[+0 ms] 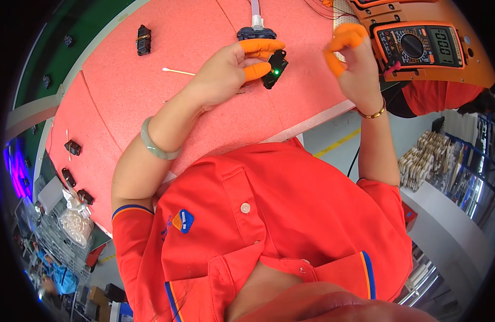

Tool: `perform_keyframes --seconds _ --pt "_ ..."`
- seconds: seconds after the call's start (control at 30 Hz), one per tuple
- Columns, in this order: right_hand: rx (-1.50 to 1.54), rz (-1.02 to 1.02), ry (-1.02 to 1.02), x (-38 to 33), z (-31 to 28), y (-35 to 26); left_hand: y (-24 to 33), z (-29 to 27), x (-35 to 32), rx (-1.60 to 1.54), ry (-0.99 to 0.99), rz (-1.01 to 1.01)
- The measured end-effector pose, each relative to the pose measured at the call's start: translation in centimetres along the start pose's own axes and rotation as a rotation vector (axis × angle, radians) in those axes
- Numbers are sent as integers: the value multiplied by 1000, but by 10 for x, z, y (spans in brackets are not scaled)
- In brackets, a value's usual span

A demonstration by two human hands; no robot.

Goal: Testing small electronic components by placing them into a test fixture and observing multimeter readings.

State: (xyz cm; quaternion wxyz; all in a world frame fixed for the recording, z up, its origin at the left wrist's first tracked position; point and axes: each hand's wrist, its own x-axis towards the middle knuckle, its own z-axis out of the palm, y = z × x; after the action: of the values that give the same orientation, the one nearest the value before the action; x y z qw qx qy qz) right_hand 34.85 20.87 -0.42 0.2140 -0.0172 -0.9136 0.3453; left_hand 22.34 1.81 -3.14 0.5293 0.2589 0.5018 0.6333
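The left hand (223, 72) pinches a small black plastic module (277, 60) by its side, apparently keeping its green light (276, 72) uncovered. To its right, the right hand (357, 67) curls, contents unclear, near a black-and-orange digital multimeter (414, 46), seemingly angled for reading.

A red short-sleeved polo shirt (306, 201), collar (368, 273) and left cuff (130, 209) edged in blue and orange, with a pale round button (245, 207) and a blue-and-orange chest emblem (185, 221). Orange finger cots (257, 71) on the left hand (224, 71) and the right hand (361, 68); a smooth pale green bangle (151, 145) round the left forearm (186, 114), a gold-and-dark bracelet (373, 115) at the right wrist (368, 102)
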Motion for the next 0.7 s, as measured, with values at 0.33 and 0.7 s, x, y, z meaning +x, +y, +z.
perform_keyframes --seconds 0.33,0.7 --pt "-99 -203 -261 36 19 -41 11 -2 -3 -28 -8 -174" --pt "-183 -201 -334 38 23 -44 1 -7 1 9 -40 -125"
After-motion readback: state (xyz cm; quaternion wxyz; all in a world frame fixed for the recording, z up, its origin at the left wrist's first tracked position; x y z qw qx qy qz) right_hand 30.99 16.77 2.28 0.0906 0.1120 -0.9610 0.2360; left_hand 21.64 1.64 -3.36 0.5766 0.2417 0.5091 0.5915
